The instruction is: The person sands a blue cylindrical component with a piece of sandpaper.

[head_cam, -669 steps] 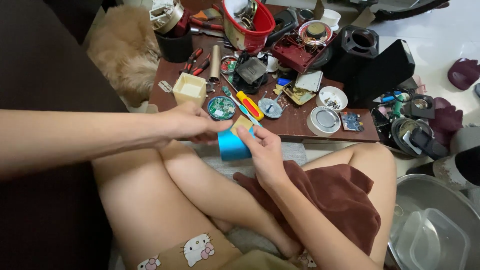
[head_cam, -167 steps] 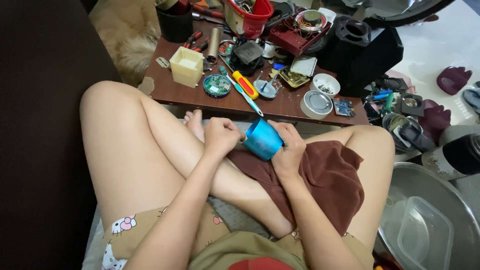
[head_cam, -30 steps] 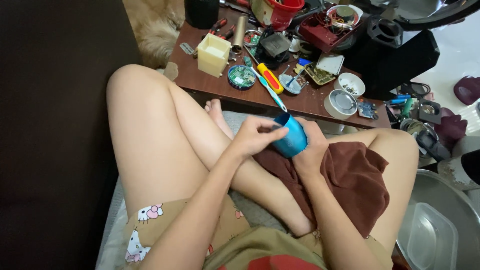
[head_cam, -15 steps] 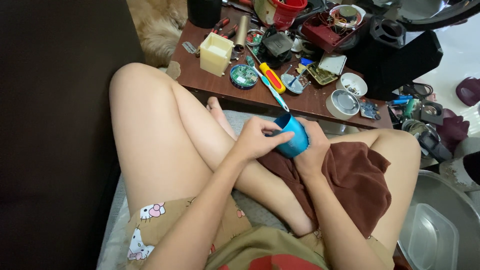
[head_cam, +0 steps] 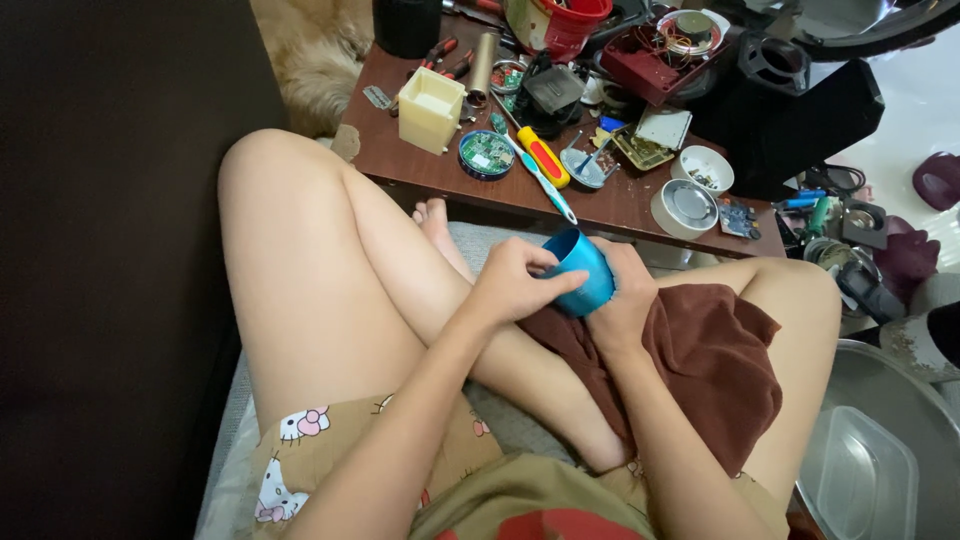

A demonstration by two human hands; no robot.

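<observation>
Blue cup (head_cam: 582, 270) sits between both hands above the lap, open mouth tilted toward the table (head_cam: 420, 170). Left hand (head_cam: 515, 283) now pinches the rim, fingers (head_cam: 560, 285) curled over the edge; half a second ago they lay flatter. Right hand (head_cam: 622, 300) cradles the far side as before. Brown towel (head_cam: 710, 370) lies beneath, unmoved.

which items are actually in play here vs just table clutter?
In play: blue cylindrical shell, held by left hand and right hand; brown cloth on the lap beneath.

Lying about: screwdriver, toothbrush, round circuit board, cream box, white bowl, red bucket.
</observation>
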